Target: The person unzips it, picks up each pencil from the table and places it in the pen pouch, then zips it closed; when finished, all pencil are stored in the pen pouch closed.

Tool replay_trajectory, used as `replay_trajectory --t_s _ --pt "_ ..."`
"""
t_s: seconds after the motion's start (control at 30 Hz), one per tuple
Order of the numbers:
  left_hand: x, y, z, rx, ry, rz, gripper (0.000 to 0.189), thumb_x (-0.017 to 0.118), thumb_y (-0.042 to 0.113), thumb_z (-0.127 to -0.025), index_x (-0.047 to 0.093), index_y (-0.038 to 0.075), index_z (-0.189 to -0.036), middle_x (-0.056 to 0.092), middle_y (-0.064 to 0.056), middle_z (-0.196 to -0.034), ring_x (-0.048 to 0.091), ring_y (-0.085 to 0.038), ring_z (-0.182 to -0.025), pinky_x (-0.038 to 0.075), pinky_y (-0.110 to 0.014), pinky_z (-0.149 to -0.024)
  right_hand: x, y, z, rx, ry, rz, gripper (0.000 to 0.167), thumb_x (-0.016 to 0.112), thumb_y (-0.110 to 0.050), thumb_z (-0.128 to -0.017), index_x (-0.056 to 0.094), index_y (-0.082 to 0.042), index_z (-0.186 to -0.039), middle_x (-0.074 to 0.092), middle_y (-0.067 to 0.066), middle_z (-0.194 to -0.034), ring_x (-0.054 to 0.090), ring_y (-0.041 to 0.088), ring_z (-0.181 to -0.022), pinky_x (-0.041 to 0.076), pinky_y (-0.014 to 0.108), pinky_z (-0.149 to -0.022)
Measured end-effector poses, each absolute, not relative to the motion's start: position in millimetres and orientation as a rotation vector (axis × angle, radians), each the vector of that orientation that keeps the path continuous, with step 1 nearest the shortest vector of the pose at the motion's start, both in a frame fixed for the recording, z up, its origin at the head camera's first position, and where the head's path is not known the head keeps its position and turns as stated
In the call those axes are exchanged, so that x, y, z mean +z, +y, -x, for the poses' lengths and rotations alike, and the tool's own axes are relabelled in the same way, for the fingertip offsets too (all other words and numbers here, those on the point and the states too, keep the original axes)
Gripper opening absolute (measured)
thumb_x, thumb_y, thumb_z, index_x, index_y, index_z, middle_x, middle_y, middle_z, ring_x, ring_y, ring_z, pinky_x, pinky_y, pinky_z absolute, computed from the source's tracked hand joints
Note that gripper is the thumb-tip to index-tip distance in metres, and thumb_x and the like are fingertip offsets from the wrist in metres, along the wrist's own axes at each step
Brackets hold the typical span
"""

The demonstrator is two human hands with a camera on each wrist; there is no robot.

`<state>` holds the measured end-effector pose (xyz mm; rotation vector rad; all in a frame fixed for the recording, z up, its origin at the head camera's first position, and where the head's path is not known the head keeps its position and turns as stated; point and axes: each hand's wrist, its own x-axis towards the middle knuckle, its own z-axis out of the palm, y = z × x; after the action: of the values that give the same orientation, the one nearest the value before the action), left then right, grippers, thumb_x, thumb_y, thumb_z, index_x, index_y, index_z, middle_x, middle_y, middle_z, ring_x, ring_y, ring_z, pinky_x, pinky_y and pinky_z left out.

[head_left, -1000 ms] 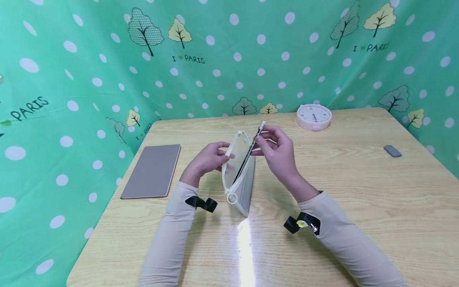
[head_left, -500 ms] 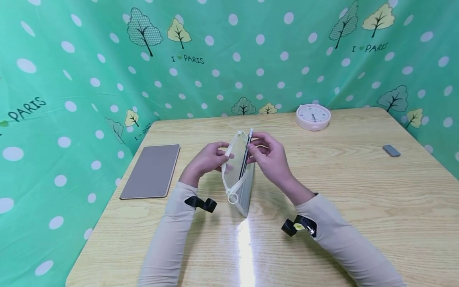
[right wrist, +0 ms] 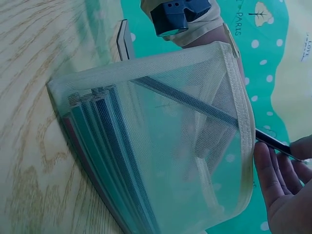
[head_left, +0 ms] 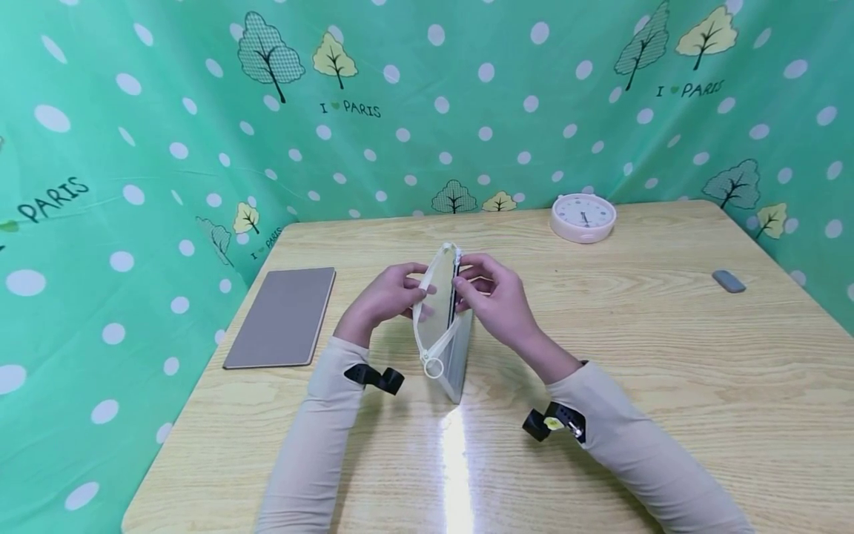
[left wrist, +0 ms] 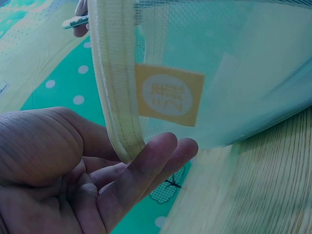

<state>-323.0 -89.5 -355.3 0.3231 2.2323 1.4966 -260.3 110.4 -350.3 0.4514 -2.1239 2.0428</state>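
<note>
A pale mesh zipper pouch (head_left: 434, 311) stands on edge with its mouth open towards me. My left hand (head_left: 394, 297) holds the left rim; in the left wrist view its fingers (left wrist: 153, 161) lie at the zipper tape beside a yellow label (left wrist: 170, 95). Between thumb and fingers, my right hand (head_left: 490, 300) pinches a thin dark pencil (head_left: 454, 291) near its white end. Seen through the mesh in the right wrist view, the pencil's lower length (right wrist: 195, 103) slants down inside the pouch. Several thin, book-like items (right wrist: 105, 146) stand at the pouch's bottom.
A grey notebook (head_left: 283, 317) lies at the left of the wooden table (head_left: 654, 348). Towards the back right stands a round pink clock (head_left: 583, 217), and a small grey oblong thing (head_left: 729, 281) lies far right. Green patterned cloth (head_left: 414, 89) hangs behind.
My right hand has moved left and down, carrying the pencil deeper into the pouch and turning it more upright. My left hand stays in place on the rim.
</note>
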Motion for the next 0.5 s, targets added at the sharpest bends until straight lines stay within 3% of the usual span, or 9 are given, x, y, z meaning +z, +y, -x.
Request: replay_trajectory --t_s 0.5 --pt "-357.3 -89.7 325.3 1.492 2.234 -0.317 0.049 0.051 -0.001 -0.104 0.041 -0.003 -0.153 0.065 -0.029 -0.132 0.074 -0.018 -0.079 0.065 -0.040 -0.079 -349.5 113.2 261.8 2.012 -2.163 -0.447 0.027 0.062 0.007 -0.098 0.059 0.013 -0.124 0.067 0.029 -0.102 0.067 0.008 -0.071 0.065 0.029 -0.065"
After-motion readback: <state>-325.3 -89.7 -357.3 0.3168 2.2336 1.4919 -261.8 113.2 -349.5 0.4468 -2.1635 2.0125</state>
